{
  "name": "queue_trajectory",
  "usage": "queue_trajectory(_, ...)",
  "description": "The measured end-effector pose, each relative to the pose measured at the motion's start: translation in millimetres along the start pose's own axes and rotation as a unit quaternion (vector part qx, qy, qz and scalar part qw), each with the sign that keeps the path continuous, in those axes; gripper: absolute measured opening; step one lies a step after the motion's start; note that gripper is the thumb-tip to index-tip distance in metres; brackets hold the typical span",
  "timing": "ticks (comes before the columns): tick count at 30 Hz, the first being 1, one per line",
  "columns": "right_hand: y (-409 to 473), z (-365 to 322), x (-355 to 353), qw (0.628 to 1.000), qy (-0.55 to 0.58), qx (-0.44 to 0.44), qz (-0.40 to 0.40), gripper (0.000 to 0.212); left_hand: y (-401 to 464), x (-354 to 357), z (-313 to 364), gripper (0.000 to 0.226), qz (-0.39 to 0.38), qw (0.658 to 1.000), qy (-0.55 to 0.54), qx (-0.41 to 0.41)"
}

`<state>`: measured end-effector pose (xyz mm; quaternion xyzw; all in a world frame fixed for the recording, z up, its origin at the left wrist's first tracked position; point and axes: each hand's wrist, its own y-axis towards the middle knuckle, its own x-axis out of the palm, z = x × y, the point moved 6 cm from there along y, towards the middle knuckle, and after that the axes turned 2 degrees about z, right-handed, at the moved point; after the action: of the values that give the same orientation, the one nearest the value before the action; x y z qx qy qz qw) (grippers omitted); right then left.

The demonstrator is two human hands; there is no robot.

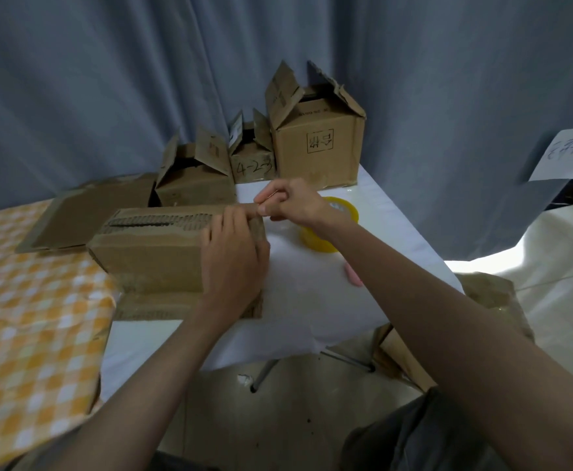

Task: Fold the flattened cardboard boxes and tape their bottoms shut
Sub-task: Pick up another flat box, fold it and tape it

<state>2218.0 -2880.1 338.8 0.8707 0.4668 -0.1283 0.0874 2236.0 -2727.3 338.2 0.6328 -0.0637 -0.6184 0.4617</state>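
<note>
Holding the box point(162, 253) on its side at the white table's point(312, 294) near left, left hand point(234, 253) lying flat with fingers over the far flap edge. Pinching at that corner, right hand point(292, 202), fingers curled, on tape probably; cannot tell. Better: keep flaps pressed together, pull tape taut along the seam. Roll point(332, 226) just beyond, three folded boxes point(315, 144) behind.

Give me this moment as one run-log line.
phase: taping bottom | left hand: pressing flat on box | right hand: pinching at box's right end | tape roll: on table, behind right hand
</note>
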Motion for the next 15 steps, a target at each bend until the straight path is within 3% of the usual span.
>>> queue_trajectory(7,3,10,7,0.998,0.058,-0.018,-0.01,0.028,-17,1,-25,0.041,-0.046,0.991,-0.128,0.013)
queue_trajectory(10,2,12,10,0.998,0.054,-0.034,-0.011,0.025,-16,-1,-28,0.057,-0.047,0.987,-0.151,-0.026)
queue_trajectory(15,0,15,10,0.997,0.054,-0.047,0.016,0.022,-15,0,-27,0.037,-0.01,0.987,-0.154,-0.03)
